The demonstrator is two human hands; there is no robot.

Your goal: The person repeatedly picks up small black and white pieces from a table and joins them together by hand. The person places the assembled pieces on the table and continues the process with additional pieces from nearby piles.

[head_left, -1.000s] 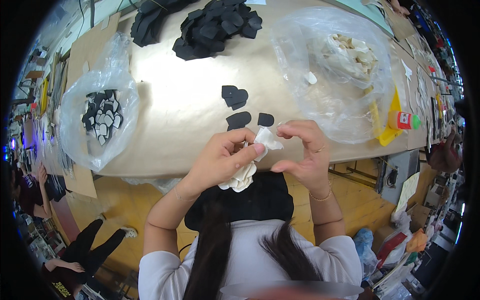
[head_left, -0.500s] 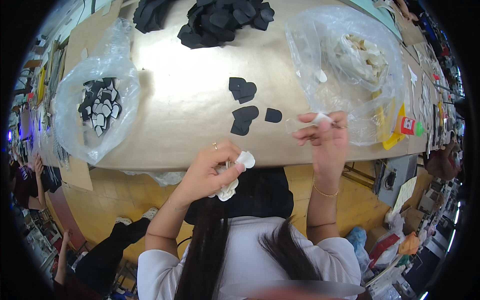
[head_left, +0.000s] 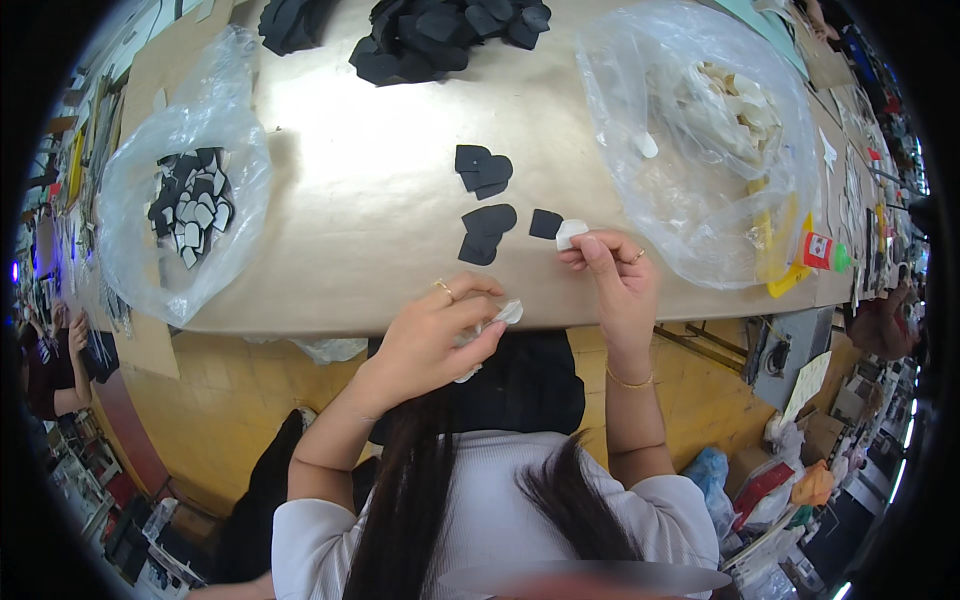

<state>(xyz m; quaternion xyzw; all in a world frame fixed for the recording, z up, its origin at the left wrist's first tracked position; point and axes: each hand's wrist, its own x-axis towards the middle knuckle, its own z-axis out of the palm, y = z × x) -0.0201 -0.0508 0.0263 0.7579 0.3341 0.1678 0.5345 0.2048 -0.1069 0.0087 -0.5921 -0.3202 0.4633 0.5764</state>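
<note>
My left hand (head_left: 430, 335) is closed around a bunch of thin white pieces (head_left: 511, 312) near the table's front edge. Its fingers hide most of the bunch. Between thumb and fingertips, my right hand (head_left: 618, 278) pinches one white rounded piece (head_left: 570, 232). That piece is at the right edge of a small black rounded piece (head_left: 544, 224), slightly overlapping it in view; whether they touch, I cannot tell. Left of these lie two small clusters of overlapping black pieces, a nearer cluster (head_left: 486, 234) and a farther cluster (head_left: 484, 172).
A clear plastic bag (head_left: 235, 262) of black and white pieces sits at left. A larger bag (head_left: 625, 120) with whitish pieces lies at right, beside a green-capped bottle (head_left: 822, 252). A black heap (head_left: 420, 45) covers the far side. Other people are at far left.
My right hand has moved left with a white piece, bringing it to the single black piece. My left hand has turned slightly, still holding its bunch.
</note>
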